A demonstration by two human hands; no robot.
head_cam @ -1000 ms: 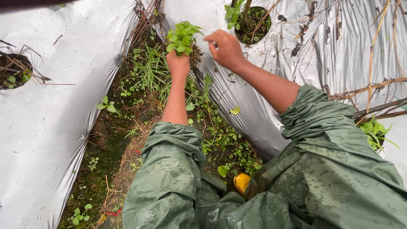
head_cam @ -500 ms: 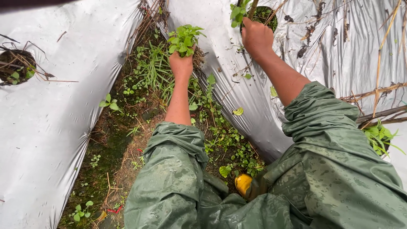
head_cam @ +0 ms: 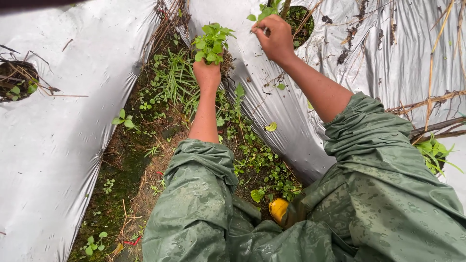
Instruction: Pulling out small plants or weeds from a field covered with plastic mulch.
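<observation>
- While both arms stretch forward out of wet green raincoat sleeves (head_cam: 194, 204), the left hand (head_cam: 207, 75) is closed tight around a bunch of pulled weeds (head_cam: 212, 42), leafy tops sticking up out of the fist, at about 12 o'clock in the shot.
- Right hand (head_cam: 276, 39) is up at 1 o'clock, fingers pinched together on a small green stem at the rim of a planting hole (head_cam: 302, 22) cut in the silver plastic mulch (head_cam: 378, 63). Looks like it's clamped on that sprout, though the knuckles hide most of it.
- So, containers: nothing like a bucket, just the holes in the sheet. The 1 o'clock one holds dark soil, a woody stem and a few green leaves. Another hole (head_cam: 17, 80) at 9 o'clock has soil, dry twigs and tiny leaves. A third at 3 o'clock shows a bright green plant (head_cam: 433, 153).
- Between the two sheets runs an open furrow (head_cam: 145, 160) of bare wet dirt, grass and little weeds, going from 12 down to 7 o'clock.
- Edges: the left sheet (head_cam: 58, 145) rises at 9 o'clock, its edge tucking into the furrow; the right sheet's edge drops in just beside the left forearm.
- Dry stalks (head_cam: 432, 102) lie across the right sheet at 2 to 3 o'clock.
- Yellow boot toe (head_cam: 278, 208) pokes out at 6 o'clock, down in the furrow.
- Most open room is on the left sheet, wide and smooth.
</observation>
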